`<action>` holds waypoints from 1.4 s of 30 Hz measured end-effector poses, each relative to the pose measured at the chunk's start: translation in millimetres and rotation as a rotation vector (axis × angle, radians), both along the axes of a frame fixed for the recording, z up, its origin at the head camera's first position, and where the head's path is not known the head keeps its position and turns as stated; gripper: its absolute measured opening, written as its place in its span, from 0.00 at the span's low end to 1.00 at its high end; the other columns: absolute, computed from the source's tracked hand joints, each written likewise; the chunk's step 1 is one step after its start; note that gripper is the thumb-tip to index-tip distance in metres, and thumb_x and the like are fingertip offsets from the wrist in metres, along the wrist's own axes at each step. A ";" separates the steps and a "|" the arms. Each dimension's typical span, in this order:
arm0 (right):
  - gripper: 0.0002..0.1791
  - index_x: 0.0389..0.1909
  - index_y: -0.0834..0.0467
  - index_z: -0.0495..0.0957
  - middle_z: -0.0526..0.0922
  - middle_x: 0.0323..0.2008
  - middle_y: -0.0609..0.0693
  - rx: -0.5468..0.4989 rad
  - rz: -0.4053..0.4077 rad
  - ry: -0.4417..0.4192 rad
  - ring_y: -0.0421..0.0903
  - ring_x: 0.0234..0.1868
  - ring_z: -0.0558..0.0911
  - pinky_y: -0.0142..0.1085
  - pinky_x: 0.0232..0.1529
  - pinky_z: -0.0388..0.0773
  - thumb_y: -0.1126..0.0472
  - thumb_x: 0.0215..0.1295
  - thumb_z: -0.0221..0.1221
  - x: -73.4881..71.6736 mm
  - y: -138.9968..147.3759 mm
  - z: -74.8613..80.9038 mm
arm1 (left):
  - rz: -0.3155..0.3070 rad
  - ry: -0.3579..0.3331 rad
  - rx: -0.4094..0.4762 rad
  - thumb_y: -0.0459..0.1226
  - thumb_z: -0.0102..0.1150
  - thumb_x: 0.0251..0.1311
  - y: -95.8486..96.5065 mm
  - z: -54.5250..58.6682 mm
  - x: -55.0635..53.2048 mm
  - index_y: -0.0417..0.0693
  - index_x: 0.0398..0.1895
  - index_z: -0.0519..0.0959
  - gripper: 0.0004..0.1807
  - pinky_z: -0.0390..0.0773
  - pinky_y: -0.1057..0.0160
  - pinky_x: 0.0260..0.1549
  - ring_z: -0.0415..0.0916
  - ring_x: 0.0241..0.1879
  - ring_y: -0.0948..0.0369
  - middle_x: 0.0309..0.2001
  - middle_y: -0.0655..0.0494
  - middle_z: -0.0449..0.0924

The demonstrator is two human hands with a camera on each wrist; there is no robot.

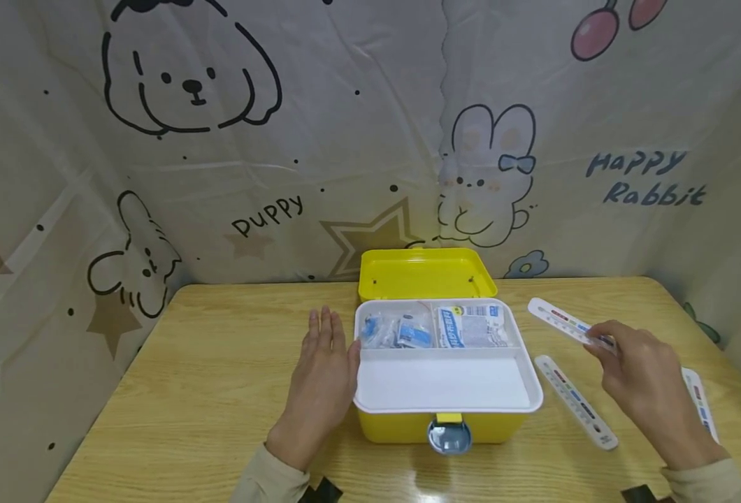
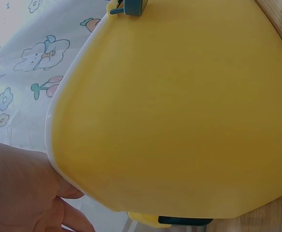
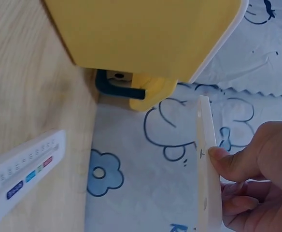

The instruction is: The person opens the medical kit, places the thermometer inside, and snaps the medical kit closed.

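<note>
A yellow box (image 1: 383, 427) stands with its lid (image 1: 427, 274) raised and a white tray (image 1: 446, 381) in its top. Against the tray's left edge rests my left hand (image 1: 321, 381), its fingers straight. My right hand (image 1: 644, 381) pinches a white thermometer (image 1: 556, 318) between thumb and fingers, held off the table to the right of the box. A second thermometer (image 1: 577, 402) lies beside the box. Another thermometer (image 1: 699, 402) is partly hidden behind my right wrist. In the right wrist view the held thermometer (image 3: 206, 169) shows its edge and back.
The tray's rear left compartment holds small clear packets (image 1: 402, 330) with blue parts. A white and blue printed packet (image 1: 471, 326) fills the rear right compartment. A clear latch (image 1: 449, 436) hangs at the box's front. A printed cloth (image 1: 358, 140) stands behind the wooden table (image 1: 219, 391).
</note>
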State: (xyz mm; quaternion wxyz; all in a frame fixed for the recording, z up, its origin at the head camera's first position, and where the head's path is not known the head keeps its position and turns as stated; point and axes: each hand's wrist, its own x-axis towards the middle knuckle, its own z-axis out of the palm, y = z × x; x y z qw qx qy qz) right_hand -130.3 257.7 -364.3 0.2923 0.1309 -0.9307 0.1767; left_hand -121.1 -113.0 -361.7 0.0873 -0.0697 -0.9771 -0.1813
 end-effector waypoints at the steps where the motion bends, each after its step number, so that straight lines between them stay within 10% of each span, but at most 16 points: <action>1: 0.09 0.31 0.68 0.80 0.80 0.20 0.57 0.006 0.005 0.014 0.46 0.18 0.71 0.34 0.15 0.65 0.77 0.48 0.68 1.1 -1.7 2.9 | -0.005 -0.004 -0.001 0.43 0.39 0.75 0.5 0.7 -0.4 0.22 0.67 0.58 0.31 0.56 0.44 0.66 0.44 0.72 0.39 0.70 0.29 0.51; 18: 0.16 0.34 0.61 0.79 0.84 0.31 0.56 0.044 0.169 0.045 0.51 0.31 0.79 0.47 0.26 0.79 0.79 0.45 0.69 12.7 -46.1 32.8 | 0.004 -0.038 -0.110 0.45 0.37 0.76 0.4 4.8 -0.9 0.24 0.69 0.56 0.32 0.53 0.46 0.69 0.42 0.73 0.41 0.72 0.30 0.50; 42: 0.17 0.36 0.52 0.79 0.83 0.35 0.42 0.061 0.370 -0.190 0.39 0.34 0.75 0.33 0.34 0.81 0.74 0.50 0.69 20.9 -115.9 26.7 | 0.009 -0.010 -0.127 0.45 0.39 0.75 -1.1 2.5 0.5 0.24 0.67 0.58 0.32 0.55 0.46 0.68 0.44 0.73 0.40 0.71 0.30 0.52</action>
